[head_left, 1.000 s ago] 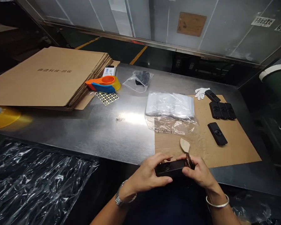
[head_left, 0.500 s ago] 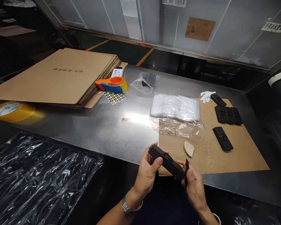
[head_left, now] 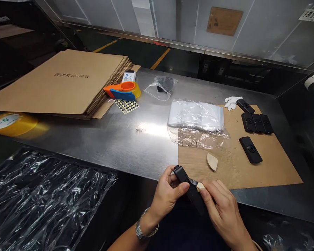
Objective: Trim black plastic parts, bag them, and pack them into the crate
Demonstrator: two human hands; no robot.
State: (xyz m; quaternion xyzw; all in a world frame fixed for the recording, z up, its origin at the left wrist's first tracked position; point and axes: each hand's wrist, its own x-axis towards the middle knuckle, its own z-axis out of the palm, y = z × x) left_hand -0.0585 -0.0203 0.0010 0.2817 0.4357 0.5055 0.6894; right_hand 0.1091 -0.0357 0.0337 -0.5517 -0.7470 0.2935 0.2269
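My left hand (head_left: 170,190) is closed around a long black plastic housing (head_left: 181,173), which is tilted with its upper end pointing up and left. In my right hand (head_left: 222,205) is a small knife (head_left: 193,182), its short dark blade lying against the housing's edge and a cream-coloured part showing at my fingertips. The lower end of the housing is dim against dark clothing. Just beyond my hands, a cream wedge-shaped piece (head_left: 211,162) lies on a cardboard sheet (head_left: 274,167). One similar black housing (head_left: 250,150) rests farther right on the sheet.
Several black housings (head_left: 258,123) and a white glove (head_left: 232,102) are at the back right. Clear plastic bags (head_left: 196,116) lie mid-table. To the left are stacked cardboard (head_left: 57,83), a tape dispenser (head_left: 124,91), a sticker sheet (head_left: 127,106) and a yellow tape roll (head_left: 13,123).
The housing has been turned over in my left hand. My right hand has rotated inward, bringing the blade from the housing's lower end onto its side edge. The view has shifted slightly.
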